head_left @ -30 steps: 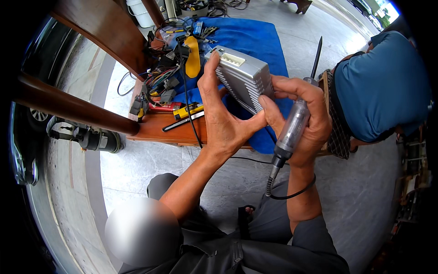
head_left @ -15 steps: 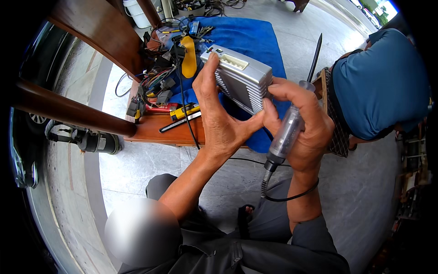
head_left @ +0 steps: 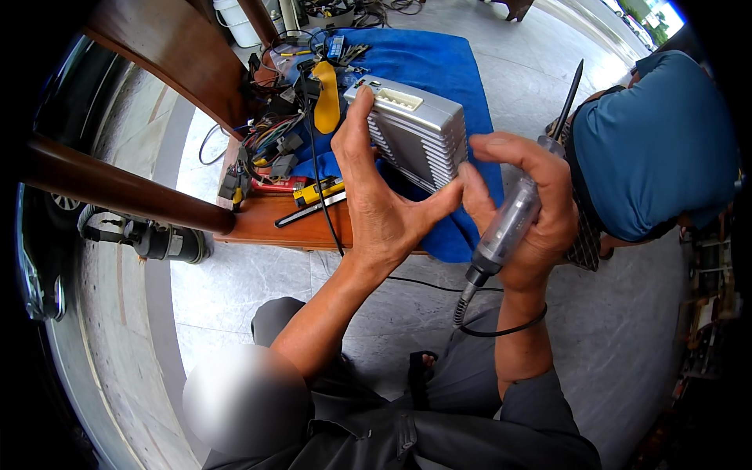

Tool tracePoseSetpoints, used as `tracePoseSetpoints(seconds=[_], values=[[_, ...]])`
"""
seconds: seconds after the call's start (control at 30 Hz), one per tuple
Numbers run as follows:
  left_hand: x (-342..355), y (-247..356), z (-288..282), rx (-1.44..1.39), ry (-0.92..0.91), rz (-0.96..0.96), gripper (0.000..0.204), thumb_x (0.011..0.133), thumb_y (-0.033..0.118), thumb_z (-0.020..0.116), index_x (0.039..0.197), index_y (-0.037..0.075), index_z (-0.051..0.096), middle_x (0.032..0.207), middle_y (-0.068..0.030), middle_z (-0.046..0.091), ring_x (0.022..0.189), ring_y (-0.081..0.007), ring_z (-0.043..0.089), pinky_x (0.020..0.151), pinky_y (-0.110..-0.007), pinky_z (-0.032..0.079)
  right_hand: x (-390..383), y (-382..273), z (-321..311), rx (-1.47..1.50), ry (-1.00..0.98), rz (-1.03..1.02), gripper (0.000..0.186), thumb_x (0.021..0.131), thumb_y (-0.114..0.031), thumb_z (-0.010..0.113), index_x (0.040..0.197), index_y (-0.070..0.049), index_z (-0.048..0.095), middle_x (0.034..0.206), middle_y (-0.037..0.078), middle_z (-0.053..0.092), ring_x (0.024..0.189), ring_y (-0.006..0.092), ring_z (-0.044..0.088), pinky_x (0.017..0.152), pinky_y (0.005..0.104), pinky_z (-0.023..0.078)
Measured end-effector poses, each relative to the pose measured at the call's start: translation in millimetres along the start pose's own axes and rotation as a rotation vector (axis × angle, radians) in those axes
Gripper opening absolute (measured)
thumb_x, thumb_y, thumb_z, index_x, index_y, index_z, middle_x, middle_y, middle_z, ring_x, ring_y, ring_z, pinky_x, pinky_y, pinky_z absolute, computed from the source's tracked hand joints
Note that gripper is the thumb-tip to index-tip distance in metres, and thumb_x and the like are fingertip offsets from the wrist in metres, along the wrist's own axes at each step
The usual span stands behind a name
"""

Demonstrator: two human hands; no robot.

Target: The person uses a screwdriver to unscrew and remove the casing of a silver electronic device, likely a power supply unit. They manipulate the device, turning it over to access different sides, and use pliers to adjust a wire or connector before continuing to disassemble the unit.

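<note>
1. Grey trousers (head_left: pixel 462 380) lie nearest, on the near side of the blue cloth (head_left: pixel 435 63).
2. The right hand (head_left: pixel 540 207) grasps the probe (head_left: pixel 505 231) in its curled fingers, by the cloth's right near corner. Its thumb and index finger come up to the right end of the box (head_left: pixel 407 149); whether both touch it, I cannot tell.
3. The probe has a clear handle and a black spike, aimed away and to the right of the cloth. Its cable (head_left: pixel 501 336) curves across the wrist.
4. The left hand (head_left: pixel 380 207) grasps the box, index finger up at its left end, thumb stretched toward its lower right corner; the other fingers are mostly hidden.
5. The box is held up over the cloth. It is silver-grey, with pale ribs around a darker flat panel and a cream socket (head_left: pixel 399 99) in its narrow upper side.
6. That socket side faces up; the ribbed side tilts toward the wearer. The long axis seems to slope from the cloth's far left toward its near right.
7. Left of the cloth, wires (head_left: pixel 270 141) crowd the bench (head_left: pixel 254 227).
8. Right of the cloth is a person in a blue shirt (head_left: pixel 654 145); beyond its far left, a bucket (head_left: pixel 236 23).
</note>
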State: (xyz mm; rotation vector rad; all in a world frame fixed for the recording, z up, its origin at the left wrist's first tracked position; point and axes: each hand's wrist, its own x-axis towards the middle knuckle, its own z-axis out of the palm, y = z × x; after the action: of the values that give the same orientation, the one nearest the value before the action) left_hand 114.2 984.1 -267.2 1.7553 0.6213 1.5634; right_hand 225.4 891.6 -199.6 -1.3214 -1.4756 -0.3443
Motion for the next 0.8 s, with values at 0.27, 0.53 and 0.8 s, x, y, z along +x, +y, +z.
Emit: tracePoseSetpoints(seconds=[0.27, 0.53, 0.8], values=[[-1.5, 1.6, -1.0, 0.021, -0.012, -0.005, 0.122, 0.065, 0.028, 0.097, 0.159, 0.005, 0.024, 0.143, -0.0206, 0.037, 0.133, -0.0348, 0.043, 0.109, -0.044, 0.043, -0.4, 1.9, 3.0, -0.020, 0.023, -0.031, 0.042, 0.077, 0.003, 0.085, 0.113, -0.004, 0.063, 0.106, 0.010, 0.074, 0.097, 0.0204, 0.072, 0.086, 0.0326, 0.058], [-2.5, 2.3, -1.3, 0.034, 0.002, 0.011, 0.124, 0.064, 0.029, 0.098, 0.159, 0.004, 0.022, 0.144, -0.0211, 0.036, 0.133, -0.0345, 0.043, 0.109, -0.043, 0.043, -0.2, 4.5, 9.7, -0.032, 0.077, -0.123, 0.041, 0.074, 0.004, 0.084, 0.109, -0.006, 0.065, 0.100, 0.012, 0.073, 0.089, 0.0277, 0.072, 0.078, 0.0360, 0.058], [-6.8, 1.5, -1.4, -0.007, 0.031, 0.110, 0.135, 0.058, 0.023, 0.100, 0.160, 0.001, 0.015, 0.151, -0.0255, 0.032, 0.139, -0.0388, 0.037, 0.114, -0.046, 0.038, 0.5, 6.3, 7.4, 0.359, 0.080, 0.046, 0.040, 0.086, -0.008, 0.078, 0.118, -0.001, 0.056, 0.117, 0.023, 0.071, 0.110, 0.0314, 0.071, 0.097, 0.0440, 0.057]])
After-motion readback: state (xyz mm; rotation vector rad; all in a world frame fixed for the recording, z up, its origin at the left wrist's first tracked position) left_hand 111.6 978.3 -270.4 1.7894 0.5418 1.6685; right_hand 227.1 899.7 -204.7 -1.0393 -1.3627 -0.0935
